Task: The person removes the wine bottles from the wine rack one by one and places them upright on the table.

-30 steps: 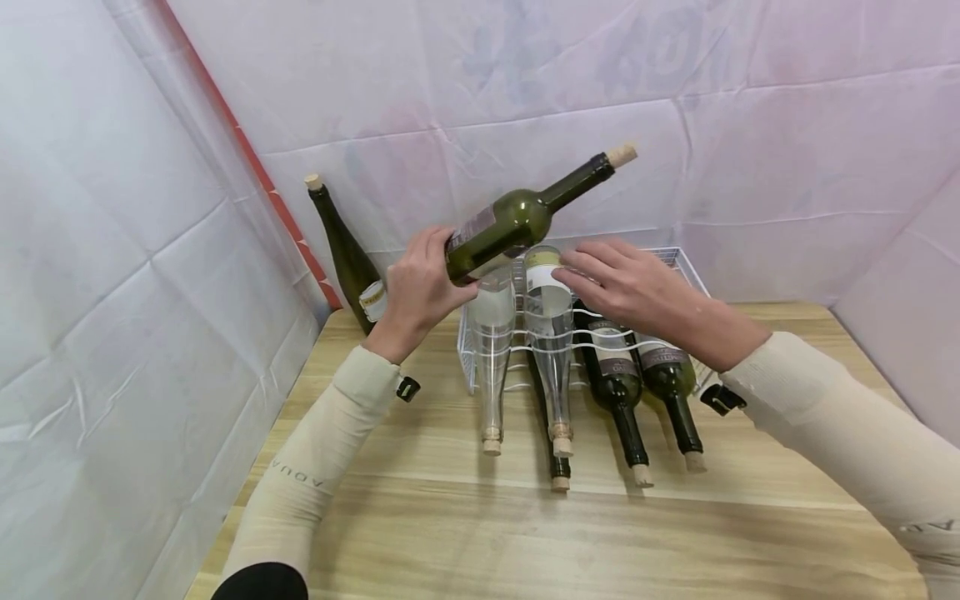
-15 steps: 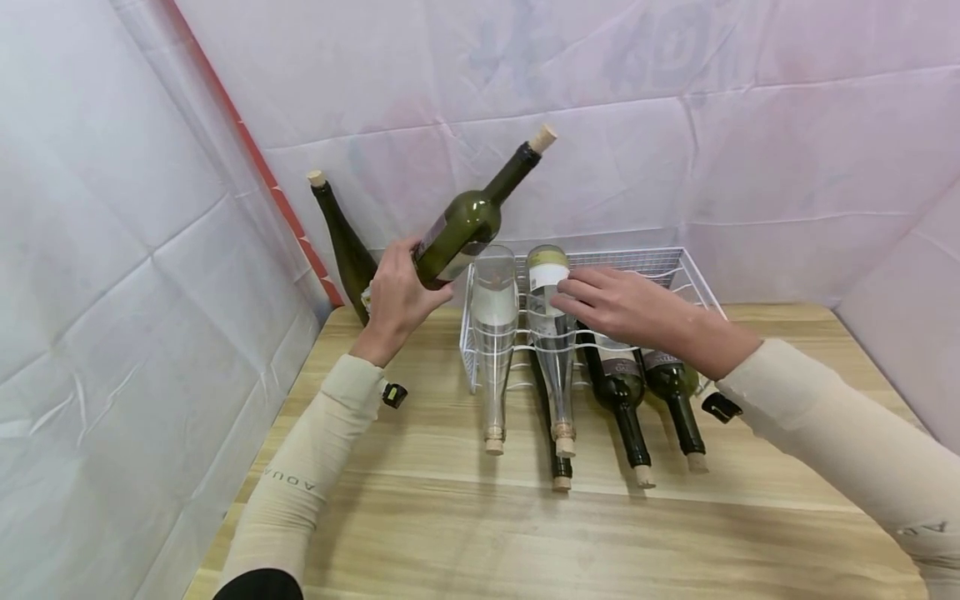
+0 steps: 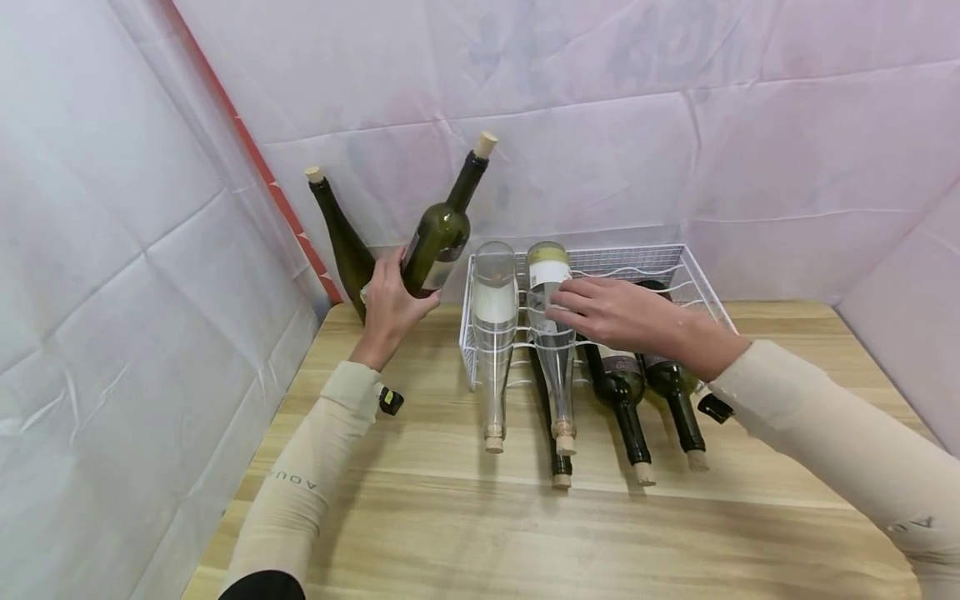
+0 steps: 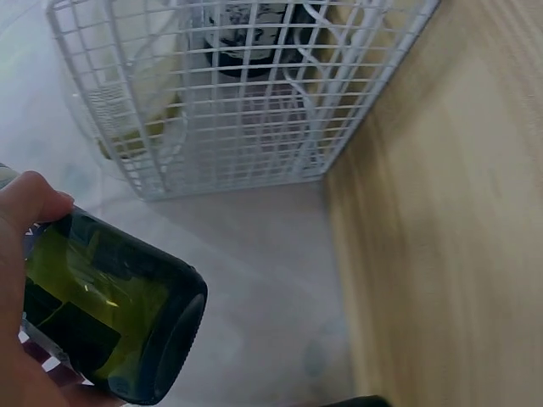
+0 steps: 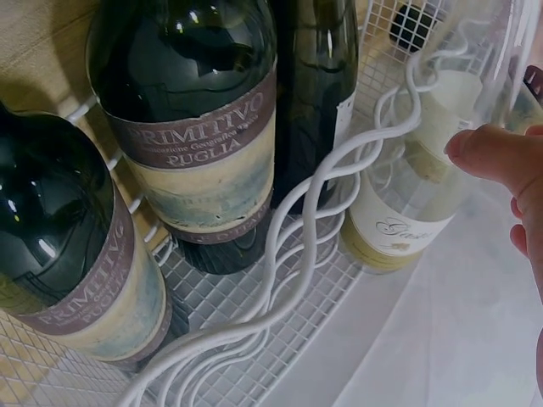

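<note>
My left hand (image 3: 392, 304) grips a green wine bottle (image 3: 437, 242) by its lower body, corked neck tilted up and to the right. The left wrist view shows this bottle's base (image 4: 182, 309) off to the side of a white wire rack (image 4: 237, 191). My right hand (image 3: 611, 312) is over the rack, its fingertips right at a clear wine bottle (image 3: 550, 273) lying neck-down there. In the right wrist view the thumb (image 5: 484, 153) overlaps that bottle, which has a white label. A second clear bottle (image 3: 492, 304) lies to its left.
Two dark bottles (image 3: 622, 387) with Primitivo labels lie in the rack's right part. A slim dark bottle (image 3: 561, 465) is under the clear ones. Another green bottle (image 3: 347, 250) leans against the sheeted wall at the back left. Corked necks point toward the wooden table's (image 3: 465, 533) front.
My left hand has moved left, away from above the rack, and the green bottle has turned more upright. My right hand has lowered slightly toward the clear bottle.
</note>
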`<state>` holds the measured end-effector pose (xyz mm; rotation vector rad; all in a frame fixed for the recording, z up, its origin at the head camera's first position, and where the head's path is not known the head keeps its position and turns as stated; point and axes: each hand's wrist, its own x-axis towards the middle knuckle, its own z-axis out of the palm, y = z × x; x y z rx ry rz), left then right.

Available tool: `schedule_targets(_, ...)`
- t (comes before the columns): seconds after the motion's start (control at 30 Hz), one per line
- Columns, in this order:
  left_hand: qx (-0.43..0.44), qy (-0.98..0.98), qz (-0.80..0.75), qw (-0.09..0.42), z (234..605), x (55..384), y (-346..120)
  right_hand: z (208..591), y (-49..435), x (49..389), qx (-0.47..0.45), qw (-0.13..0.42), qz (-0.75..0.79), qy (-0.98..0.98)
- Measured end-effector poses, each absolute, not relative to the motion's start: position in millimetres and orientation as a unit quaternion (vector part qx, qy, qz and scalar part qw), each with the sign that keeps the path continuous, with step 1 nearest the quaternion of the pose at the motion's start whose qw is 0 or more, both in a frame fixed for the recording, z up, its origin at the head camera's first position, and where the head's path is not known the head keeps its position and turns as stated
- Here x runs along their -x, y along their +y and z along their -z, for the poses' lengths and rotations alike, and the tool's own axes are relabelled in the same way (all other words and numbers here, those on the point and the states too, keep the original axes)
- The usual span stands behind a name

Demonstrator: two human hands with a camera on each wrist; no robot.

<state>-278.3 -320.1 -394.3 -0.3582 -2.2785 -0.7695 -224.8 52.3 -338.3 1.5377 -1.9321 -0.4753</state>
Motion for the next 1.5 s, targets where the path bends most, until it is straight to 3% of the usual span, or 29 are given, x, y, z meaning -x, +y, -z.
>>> schedule_targets(0.33, 0.070, -0.890, 0.359, 0.273, 416.7, 276.8, -327.9, 345.8, 49.5, 224.5, -0.590, 0.293, 0.184, -0.730)
schedule_targets(1.5, 0.007, -0.895, 0.394, 0.210, 466.1, 282.0, -339.3, 352.5, 39.1, 227.4, -0.592, 0.271, 0.214, -0.728)
